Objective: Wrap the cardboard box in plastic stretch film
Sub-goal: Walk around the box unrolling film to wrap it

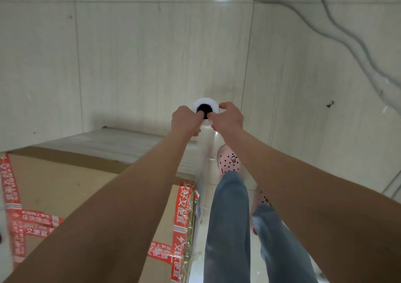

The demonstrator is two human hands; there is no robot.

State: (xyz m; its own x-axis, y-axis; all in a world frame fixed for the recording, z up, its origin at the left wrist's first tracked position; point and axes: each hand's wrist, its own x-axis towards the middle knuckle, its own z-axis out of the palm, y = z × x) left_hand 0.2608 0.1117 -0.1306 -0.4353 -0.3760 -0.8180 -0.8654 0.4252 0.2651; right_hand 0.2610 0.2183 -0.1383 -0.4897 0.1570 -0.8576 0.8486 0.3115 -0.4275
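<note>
Right now the person stands beside the box [65, 185], with both arms stretched out past its corner. The roll [205, 100] is held upright just off that corner, with its top end facing up. It shows as a white ring round a black core [204, 108].

The left hand [185, 119] grips the roll's top from the box side, fingers curled, with one digit hooked down into the core. The right hand [230, 117] grips it from the side away from the box. Its thumb is at the core's edge and its fingertips [223, 105] are bent over the white rim. Both hands are clamped on the roll, which sits between them.

Film [191, 217] lies crinkled and shiny over the box's side edge. It covers a strip of red printed tape [181, 213] that runs along that edge. More of the tape crosses the box's top. The flaps are taped down, so I can't tell what is inside.

Next to the box, on the side away from it, are the person's jeans [230, 217] and a pink spotted shoe [230, 161]. Well apart from the box, a grey cable [338, 35] snakes across the pale floor [130, 54].
</note>
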